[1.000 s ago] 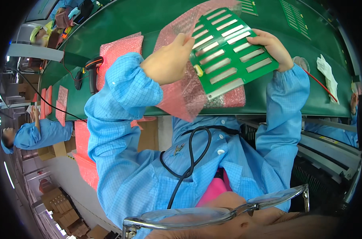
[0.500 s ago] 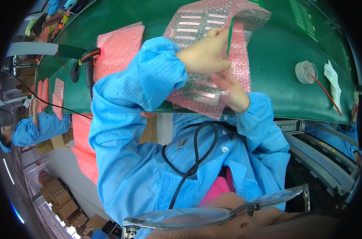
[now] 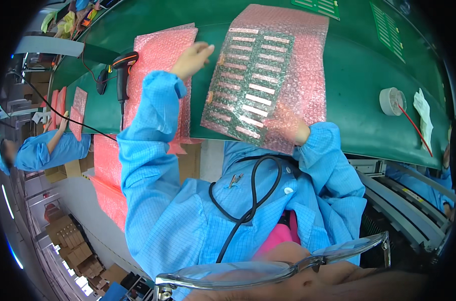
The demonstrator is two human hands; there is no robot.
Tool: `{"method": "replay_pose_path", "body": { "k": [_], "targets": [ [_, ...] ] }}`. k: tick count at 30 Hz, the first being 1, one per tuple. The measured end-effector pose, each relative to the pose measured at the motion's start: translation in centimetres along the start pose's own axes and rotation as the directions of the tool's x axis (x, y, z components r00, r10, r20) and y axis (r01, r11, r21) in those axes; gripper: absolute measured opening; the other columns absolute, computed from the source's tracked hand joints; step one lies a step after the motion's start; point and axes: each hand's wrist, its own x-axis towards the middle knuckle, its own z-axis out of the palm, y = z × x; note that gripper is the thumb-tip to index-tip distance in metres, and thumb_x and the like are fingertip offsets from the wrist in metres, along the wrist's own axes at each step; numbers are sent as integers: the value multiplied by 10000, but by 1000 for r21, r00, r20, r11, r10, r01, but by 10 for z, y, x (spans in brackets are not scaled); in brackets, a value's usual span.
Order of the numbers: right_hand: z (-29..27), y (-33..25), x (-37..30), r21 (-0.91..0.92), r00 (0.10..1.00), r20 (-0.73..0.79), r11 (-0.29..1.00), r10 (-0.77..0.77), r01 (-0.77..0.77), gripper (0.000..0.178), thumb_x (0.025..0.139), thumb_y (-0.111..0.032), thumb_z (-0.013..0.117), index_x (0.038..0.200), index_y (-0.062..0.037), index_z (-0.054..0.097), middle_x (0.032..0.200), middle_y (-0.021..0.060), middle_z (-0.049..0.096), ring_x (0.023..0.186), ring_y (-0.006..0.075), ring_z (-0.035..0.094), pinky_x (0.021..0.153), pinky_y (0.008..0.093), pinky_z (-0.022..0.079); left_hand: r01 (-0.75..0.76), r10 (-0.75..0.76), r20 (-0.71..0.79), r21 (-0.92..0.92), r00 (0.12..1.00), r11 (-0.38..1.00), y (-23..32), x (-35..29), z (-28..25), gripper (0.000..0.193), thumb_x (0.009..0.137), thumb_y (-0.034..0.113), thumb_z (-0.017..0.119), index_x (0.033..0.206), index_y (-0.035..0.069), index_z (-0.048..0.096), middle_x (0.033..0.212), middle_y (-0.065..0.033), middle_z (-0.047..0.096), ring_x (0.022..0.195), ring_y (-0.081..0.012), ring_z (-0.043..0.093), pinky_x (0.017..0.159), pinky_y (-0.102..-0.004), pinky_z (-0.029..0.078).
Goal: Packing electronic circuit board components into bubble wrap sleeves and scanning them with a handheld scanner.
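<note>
A green circuit board with rows of pale strips lies inside a clear pinkish bubble-wrap bag [image 3: 308, 55], its pattern showing through the film. My right hand [image 3: 300, 131] is at the bag's near right corner, gripping it; its fingers show only blurrily through the pink film. Away from the bag, my left hand [image 3: 191, 61] hovers over the right edge of a pile of pink bubble-wrap bags [image 3: 155, 60]. Its fingers are loosely bent and apart, with nothing in them.
Left of the pile, a black and orange handheld scanner [image 3: 122, 75] stands beside a dark mouse [image 3: 102, 83]. More green boards [image 3: 388, 32] lie at the back right. Nearer are a white cup [image 3: 389, 102] with a red stick and a white cloth [image 3: 422, 118]. Another person [image 3: 52, 150] works at far left.
My left hand has let go of the bag and moved left to the pile. The bag's raised flap has come down, and the bagged board now lies flatter, facing up.
</note>
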Motion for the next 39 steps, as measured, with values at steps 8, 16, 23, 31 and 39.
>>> {"method": "replay_pose_path", "body": {
  "k": [8, 16, 23, 31, 39],
  "targets": [
    [0, -23, -29, 1, 967, 246, 998, 66, -68, 454, 844, -90, 558, 1266, -30, 402, 1247, 135, 482, 1131, 228, 480, 910, 336, 414, 25, -1, 34, -711, 999, 703, -27, -54, 23, 308, 894, 245, 517, 1096, 13, 535, 976, -49, 600, 876, -145, 566, 737, -288, 464],
    [-37, -84, -24, -572, 754, -522, 819, -399, 37, 374, 939, -299, 406, 1107, 4, 547, 991, 51, 591, 848, 117, 538, 729, 259, 422, -55, 92, -21, -921, 996, 385, -30, -46, 33, 234, 875, 94, 529, 1098, 23, 517, 1022, -65, 602, 901, -141, 581, 792, -288, 472],
    [-41, -104, 43, -390, 867, -425, 917, -262, 86, 302, 854, -195, 570, 1077, 6, 543, 952, 64, 600, 872, 149, 567, 761, 288, 447, 63, 105, 111, -922, 988, 382, -21, -34, 21, 206, 850, 99, 545, 1035, 10, 563, 944, -80, 630, 835, -159, 616, 741, -291, 502],
    [-61, -96, 46, 3, 933, -358, 999, -46, 51, 239, 788, -77, 615, 1013, -4, 576, 893, 49, 623, 803, 127, 583, 724, 286, 470, 37, 155, 173, -774, 973, 632, -30, -22, 22, 219, 824, 126, 617, 1010, 11, 611, 941, -53, 637, 842, -119, 599, 756, -257, 474],
    [-61, -122, 15, -770, 876, 210, 478, -434, 422, 268, 762, -36, 643, 1027, -7, 615, 884, 31, 649, 817, 165, 604, 760, 294, 458, -404, 482, 46, -479, 875, 779, -39, -57, -9, 190, 844, 79, 588, 1017, 12, 632, 960, -28, 634, 909, -118, 565, 818, -285, 435]
  ]
}}
